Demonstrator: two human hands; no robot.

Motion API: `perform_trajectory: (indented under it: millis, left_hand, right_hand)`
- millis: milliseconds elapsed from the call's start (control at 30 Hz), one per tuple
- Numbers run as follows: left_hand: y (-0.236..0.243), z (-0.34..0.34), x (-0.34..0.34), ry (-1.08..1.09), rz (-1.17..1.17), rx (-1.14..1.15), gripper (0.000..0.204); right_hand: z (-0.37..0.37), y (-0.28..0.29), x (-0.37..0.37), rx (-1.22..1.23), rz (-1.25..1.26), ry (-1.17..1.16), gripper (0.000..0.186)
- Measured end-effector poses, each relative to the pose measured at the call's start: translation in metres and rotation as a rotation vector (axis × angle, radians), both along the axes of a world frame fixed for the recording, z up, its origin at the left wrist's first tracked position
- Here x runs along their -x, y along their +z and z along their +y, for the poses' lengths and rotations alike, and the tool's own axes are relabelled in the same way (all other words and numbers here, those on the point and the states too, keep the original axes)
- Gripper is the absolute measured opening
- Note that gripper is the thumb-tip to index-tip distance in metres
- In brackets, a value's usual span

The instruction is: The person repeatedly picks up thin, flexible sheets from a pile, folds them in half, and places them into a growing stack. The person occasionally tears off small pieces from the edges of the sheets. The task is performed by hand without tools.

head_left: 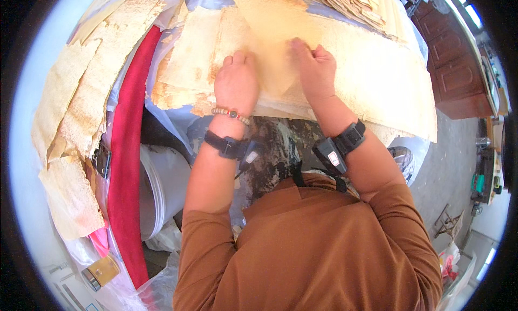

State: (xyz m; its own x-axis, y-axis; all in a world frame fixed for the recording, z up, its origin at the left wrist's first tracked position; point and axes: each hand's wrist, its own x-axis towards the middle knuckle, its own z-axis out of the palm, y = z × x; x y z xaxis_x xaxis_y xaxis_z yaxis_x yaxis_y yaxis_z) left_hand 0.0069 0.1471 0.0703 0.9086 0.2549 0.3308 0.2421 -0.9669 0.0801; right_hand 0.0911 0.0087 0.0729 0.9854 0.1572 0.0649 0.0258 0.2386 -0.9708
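A thin, smooth tan sheet (275, 36) with uneven edges hangs between my hands, its lower part smeared by motion. My left hand (236, 84) is closed at the sheet's left edge, with its fingers curled and its thumb hidden. On the other side, my right hand (317, 71) pinches the sheet's right edge between thumb and fingers; the fingertips are blurred. Under both hands lie broader, paler sheets (372, 79) with brown stains and ragged borders, spread over clear plastic.
More tan sheets (350, 9) are piled at the far side. Others (81, 90) lie at the left, beyond a red cloth strip (128, 149). Below stands a white bucket (164, 187). At the lower left is a yellowish jar (101, 272); brown cabinets (450, 63) stand to the right.
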Motion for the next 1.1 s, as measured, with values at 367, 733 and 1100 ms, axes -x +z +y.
perform_trajectory:
  millis: [367, 733, 1100]
  left_hand:
    - [0.014, -0.013, -0.038, -0.168, 0.026, -0.019, 0.02]
    - [-0.012, -0.01, -0.079, -0.151, -0.01, 0.001, 0.037]
    - [0.0, -0.016, -0.09, -0.041, 0.157, -0.03, 0.041]
  right_hand:
    - [-0.026, 0.025, -0.019, 0.15, -0.087, 0.063, 0.02]
    - [-0.09, 0.079, -0.015, -0.139, -0.305, -0.198, 0.017]
    - [-0.184, 0.119, -0.047, -0.335, -0.422, -0.468, 0.028]
